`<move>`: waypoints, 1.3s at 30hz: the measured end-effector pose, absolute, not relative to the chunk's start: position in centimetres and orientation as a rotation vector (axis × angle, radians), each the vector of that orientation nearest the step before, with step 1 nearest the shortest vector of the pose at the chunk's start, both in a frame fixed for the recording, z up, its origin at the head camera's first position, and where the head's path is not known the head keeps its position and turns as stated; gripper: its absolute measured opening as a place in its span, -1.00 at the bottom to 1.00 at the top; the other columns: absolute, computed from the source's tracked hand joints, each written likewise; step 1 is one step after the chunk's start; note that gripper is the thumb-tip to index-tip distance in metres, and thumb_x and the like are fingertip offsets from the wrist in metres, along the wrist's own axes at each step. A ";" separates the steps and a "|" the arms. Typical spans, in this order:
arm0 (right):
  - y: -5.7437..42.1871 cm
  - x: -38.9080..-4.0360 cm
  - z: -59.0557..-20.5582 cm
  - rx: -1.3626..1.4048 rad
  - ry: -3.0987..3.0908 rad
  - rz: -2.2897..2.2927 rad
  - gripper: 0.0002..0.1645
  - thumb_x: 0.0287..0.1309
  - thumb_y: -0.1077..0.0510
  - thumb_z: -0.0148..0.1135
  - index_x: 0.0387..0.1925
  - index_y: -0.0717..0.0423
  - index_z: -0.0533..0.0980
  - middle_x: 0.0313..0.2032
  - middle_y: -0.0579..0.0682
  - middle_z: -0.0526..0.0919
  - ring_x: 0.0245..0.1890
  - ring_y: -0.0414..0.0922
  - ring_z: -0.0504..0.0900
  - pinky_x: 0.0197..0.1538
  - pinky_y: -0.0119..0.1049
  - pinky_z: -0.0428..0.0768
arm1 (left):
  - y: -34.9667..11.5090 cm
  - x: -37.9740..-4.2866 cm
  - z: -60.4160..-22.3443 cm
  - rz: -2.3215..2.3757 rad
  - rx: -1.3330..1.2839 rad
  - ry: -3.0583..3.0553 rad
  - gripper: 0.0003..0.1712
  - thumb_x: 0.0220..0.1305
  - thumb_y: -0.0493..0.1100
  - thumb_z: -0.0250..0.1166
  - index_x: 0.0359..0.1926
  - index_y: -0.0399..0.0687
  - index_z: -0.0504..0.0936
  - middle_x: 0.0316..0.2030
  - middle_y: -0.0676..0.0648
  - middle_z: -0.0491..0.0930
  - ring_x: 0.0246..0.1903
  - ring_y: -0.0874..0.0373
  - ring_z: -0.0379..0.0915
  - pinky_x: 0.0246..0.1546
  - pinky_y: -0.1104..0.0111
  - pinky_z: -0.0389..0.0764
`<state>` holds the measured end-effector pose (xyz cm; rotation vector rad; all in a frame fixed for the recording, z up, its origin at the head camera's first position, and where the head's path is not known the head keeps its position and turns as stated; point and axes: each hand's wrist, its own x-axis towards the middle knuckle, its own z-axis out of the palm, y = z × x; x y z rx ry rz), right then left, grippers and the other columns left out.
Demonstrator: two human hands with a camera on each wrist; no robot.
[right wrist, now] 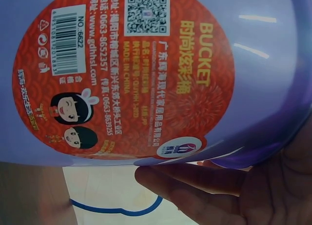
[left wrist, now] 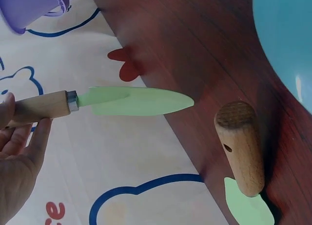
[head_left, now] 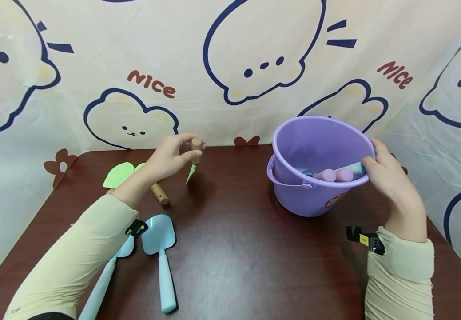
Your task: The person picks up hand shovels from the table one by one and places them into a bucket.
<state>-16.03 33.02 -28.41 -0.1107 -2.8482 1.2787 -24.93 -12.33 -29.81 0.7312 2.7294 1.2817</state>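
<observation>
My left hand pinches the wooden handle of a small green garden trowel. Its blade points down, close over the table at the back. On the right, my right hand grips the rim of a purple bucket, which leans toward that hand. Inside the bucket lie pink tool handles and a light-blue piece, their lower parts hidden by the wall. A red round label is on the bucket's side. Below my left hand, another green trowel with a wooden handle lies on the table.
Two light-blue toy shovels lie at the front left, one fully visible, the other partly under my left sleeve. A further green blade shows behind that forearm. A patterned cloth hangs along the back and sides of the brown table.
</observation>
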 end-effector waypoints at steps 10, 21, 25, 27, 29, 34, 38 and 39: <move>33.1 -15.9 -28.4 -0.114 -2.840 1.293 -0.24 0.48 0.10 -0.42 0.53 0.31 -0.34 0.45 0.53 -0.06 0.36 0.43 0.06 0.35 0.47 0.02 | -12.0 -25.0 -28.7 1.321 0.766 2.694 -0.68 0.41 -0.26 0.21 0.15 -0.17 0.54 0.03 -0.18 0.65 0.08 -0.05 0.60 0.09 0.05 0.62; 33.0 -15.9 -28.3 -0.122 -2.868 1.258 -0.23 0.48 0.07 -0.42 0.53 0.32 -0.35 0.45 0.53 -0.06 0.35 0.44 0.07 0.33 0.49 0.03 | -10.9 -25.0 -28.0 1.396 0.858 2.680 -0.71 0.40 -0.25 0.23 0.10 -0.19 0.59 0.00 -0.19 0.69 0.04 -0.01 0.63 0.05 0.20 0.60; 33.0 -16.0 -28.3 -0.114 -2.871 1.232 -0.23 0.49 0.07 -0.42 0.53 0.32 -0.34 0.44 0.54 -0.04 0.33 0.43 0.09 0.32 0.49 0.05 | -10.4 -25.1 -27.5 1.446 0.871 2.645 -0.72 0.40 -0.27 0.22 0.08 -0.22 0.58 0.00 -0.21 0.68 0.05 -0.02 0.63 0.08 0.19 0.59; 33.0 -16.0 -28.3 -0.109 -2.867 1.227 -0.23 0.49 0.07 -0.41 0.53 0.32 -0.32 0.43 0.54 -0.02 0.32 0.43 0.11 0.32 0.49 0.06 | -10.0 -25.1 -27.3 1.479 0.859 2.621 -0.73 0.39 -0.28 0.23 0.07 -0.20 0.59 0.00 -0.19 0.68 0.04 -0.01 0.63 0.10 0.17 0.59; 33.0 -16.0 -28.3 -0.110 -2.864 1.230 -0.24 0.49 0.07 -0.41 0.53 0.32 -0.32 0.43 0.55 -0.01 0.31 0.44 0.12 0.31 0.49 0.07 | -9.7 -25.1 -27.2 1.514 0.849 2.587 -0.74 0.39 -0.30 0.23 0.07 -0.19 0.58 0.00 -0.18 0.68 0.04 0.00 0.63 0.11 0.17 0.60; 33.0 -16.0 -28.4 -0.108 -2.861 1.239 -0.24 0.49 0.08 -0.41 0.53 0.32 -0.32 0.42 0.55 0.00 0.31 0.44 0.12 0.31 0.49 0.07 | -9.1 -25.2 -26.8 1.632 0.826 2.465 -0.74 0.40 -0.30 0.20 0.08 -0.21 0.57 0.02 -0.20 0.66 0.03 0.06 0.64 0.07 0.28 0.63; 33.1 -16.0 -28.4 -0.105 -2.864 1.235 -0.24 0.48 0.08 -0.41 0.53 0.32 -0.32 0.42 0.55 0.00 0.32 0.43 0.11 0.32 0.48 0.06 | -8.7 -25.2 -26.3 1.733 0.791 2.374 -0.72 0.40 -0.29 0.21 0.09 -0.19 0.57 0.02 -0.17 0.67 0.04 0.07 0.63 0.10 0.26 0.63; 33.1 -16.1 -28.4 -0.103 -2.863 1.232 -0.24 0.48 0.08 -0.41 0.53 0.33 -0.31 0.41 0.55 0.01 0.32 0.43 0.12 0.32 0.48 0.07 | -8.6 -25.2 -26.2 1.756 0.788 2.359 -0.72 0.40 -0.29 0.21 0.09 -0.19 0.56 0.02 -0.17 0.67 0.05 0.06 0.63 0.11 0.23 0.62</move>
